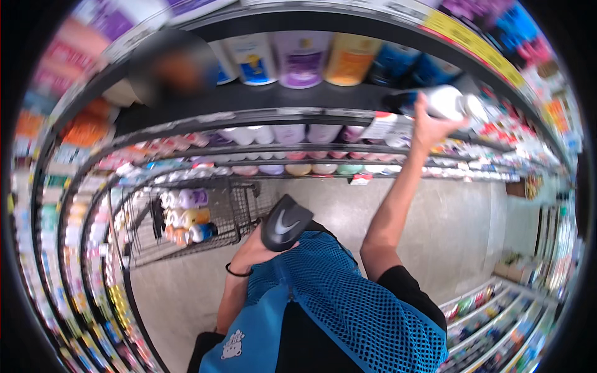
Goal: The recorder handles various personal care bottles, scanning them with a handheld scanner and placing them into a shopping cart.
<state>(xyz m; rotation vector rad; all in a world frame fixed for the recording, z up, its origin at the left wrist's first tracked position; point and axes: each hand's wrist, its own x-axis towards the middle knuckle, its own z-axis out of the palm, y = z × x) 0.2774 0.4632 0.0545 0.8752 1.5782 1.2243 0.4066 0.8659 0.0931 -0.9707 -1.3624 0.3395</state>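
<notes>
My right hand is raised at the shelf on the right, its fingers closed around a white bottle with a dark blue lower part that lies tilted sideways. Lower down, in front of my waist, my left hand grips a dark grey object with a light swoosh mark; its exact kind cannot be told. Upright on the black shelf stand a white and blue bottle, a purple bottle, a yellow and orange bottle and dark blue bottles.
A metal shopping cart stands at the left, holding several bottles. Shelves packed with products curve round both sides. Price labels line the shelf edge above. A lower rack is at the bottom right. The aisle floor shows between.
</notes>
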